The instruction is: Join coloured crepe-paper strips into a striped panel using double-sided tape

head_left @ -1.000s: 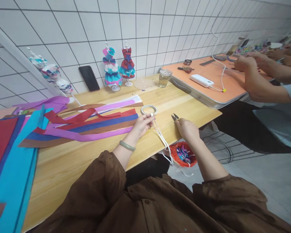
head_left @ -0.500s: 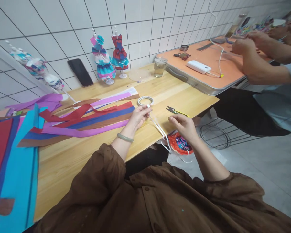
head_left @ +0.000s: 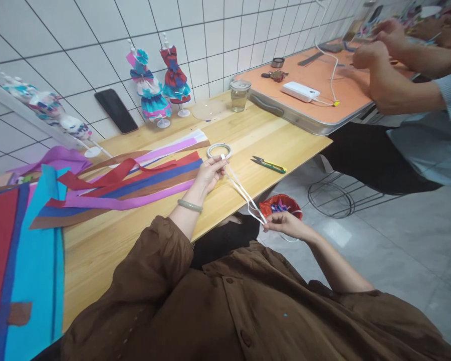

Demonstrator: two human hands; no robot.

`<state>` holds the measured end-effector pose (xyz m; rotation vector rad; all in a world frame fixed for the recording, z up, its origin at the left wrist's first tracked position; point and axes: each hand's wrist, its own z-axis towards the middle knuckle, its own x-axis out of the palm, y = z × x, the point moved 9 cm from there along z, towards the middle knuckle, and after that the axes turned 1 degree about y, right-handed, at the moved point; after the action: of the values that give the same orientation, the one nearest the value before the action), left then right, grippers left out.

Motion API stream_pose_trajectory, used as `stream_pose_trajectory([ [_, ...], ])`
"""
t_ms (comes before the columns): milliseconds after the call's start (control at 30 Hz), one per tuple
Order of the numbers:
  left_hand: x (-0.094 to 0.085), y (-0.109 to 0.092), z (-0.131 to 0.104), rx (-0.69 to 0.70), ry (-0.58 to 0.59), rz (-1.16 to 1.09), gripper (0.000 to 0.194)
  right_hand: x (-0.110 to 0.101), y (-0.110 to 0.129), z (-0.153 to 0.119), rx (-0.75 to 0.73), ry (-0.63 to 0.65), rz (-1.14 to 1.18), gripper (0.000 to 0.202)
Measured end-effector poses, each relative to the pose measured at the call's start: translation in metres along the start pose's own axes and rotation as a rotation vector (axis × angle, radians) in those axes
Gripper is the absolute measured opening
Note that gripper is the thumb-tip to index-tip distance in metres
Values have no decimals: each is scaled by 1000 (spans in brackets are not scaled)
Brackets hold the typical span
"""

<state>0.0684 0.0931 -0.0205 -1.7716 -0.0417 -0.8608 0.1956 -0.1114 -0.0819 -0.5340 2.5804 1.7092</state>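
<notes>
Two hands hold the white strips (head_left: 243,191) slanting over the table (head_left: 218,204) edge: nearest, the right hand (head_left: 283,224) pinches the lower ends, thumb and fingertips together. Farther up, the left hand (head_left: 210,174) is clamped on their top beside the tape roll (head_left: 209,152). Light, even tension should suit, strands untwisted and clear of the snips (head_left: 269,165) lying beyond.

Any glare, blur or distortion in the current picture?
Head view: a pale glare patch on the floor; head view, upper right: the co-worker's hands look soft; head view, edges: wide-angle stretch, tiled wall lines slanting; head view, centre: the left hand, right hand and white strips read fairly clearly.
</notes>
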Motion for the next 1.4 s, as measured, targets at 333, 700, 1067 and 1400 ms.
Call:
stream_pose_trajectory([
  [333,-3,1,3,46,-20,14,25,-17,-6,-18,87,136,157,32],
  [700,-3,-2,-1,102,-49,7,28,7,8,-51,62,201,137,43],
  [1067,-6,-3,-1,118,-129,-7,26,9,40,-69,-48,31,37,56],
  [1400,6,-21,-5,121,-116,-24,21,15,61,-88,-57,-24,74,49],
])
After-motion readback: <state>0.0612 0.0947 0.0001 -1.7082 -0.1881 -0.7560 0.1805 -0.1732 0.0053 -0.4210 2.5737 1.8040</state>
